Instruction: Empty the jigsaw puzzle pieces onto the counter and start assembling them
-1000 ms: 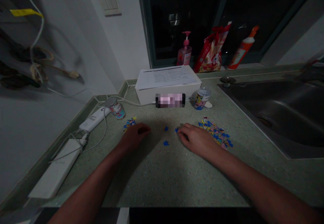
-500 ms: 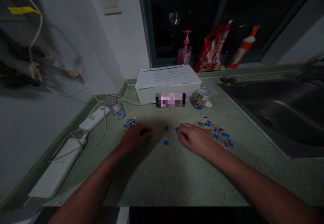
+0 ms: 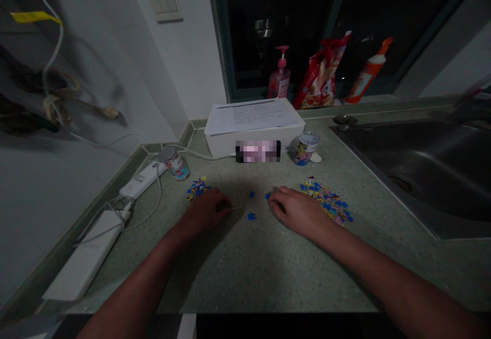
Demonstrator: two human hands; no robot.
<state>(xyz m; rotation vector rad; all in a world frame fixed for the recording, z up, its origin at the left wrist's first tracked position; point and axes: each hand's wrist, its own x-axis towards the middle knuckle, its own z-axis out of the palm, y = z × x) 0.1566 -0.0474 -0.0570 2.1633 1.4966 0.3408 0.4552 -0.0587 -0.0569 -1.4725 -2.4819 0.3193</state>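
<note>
Between the fingertips of my left hand (image 3: 210, 207) is a small yellowish-green puzzle piece (image 3: 235, 207), mostly covered by the fingers. My right hand (image 3: 293, 205) is closed in a pinch on the edge of a blue puzzle piece (image 3: 267, 196) at the counter surface. Two loose blue pieces lie between the hands, one farther back (image 3: 251, 194) and one nearer (image 3: 251, 216). Beyond my left wrist sits a small pile of mixed pieces (image 3: 197, 187). A larger pile of colourful pieces (image 3: 330, 202) spreads to the right of my right hand.
A white box (image 3: 245, 142) topped with a printed sheet stands behind a propped phone (image 3: 258, 151). One jar (image 3: 175, 164) stands left, another (image 3: 305, 149) right beside a white lid (image 3: 316, 158). A power strip (image 3: 90, 254) with cables lies left; a metal sink (image 3: 429, 175) is right.
My left hand has shifted slightly right and closed on the small yellowish-green piece, which lay by its fingertips before. My right hand has stayed put.
</note>
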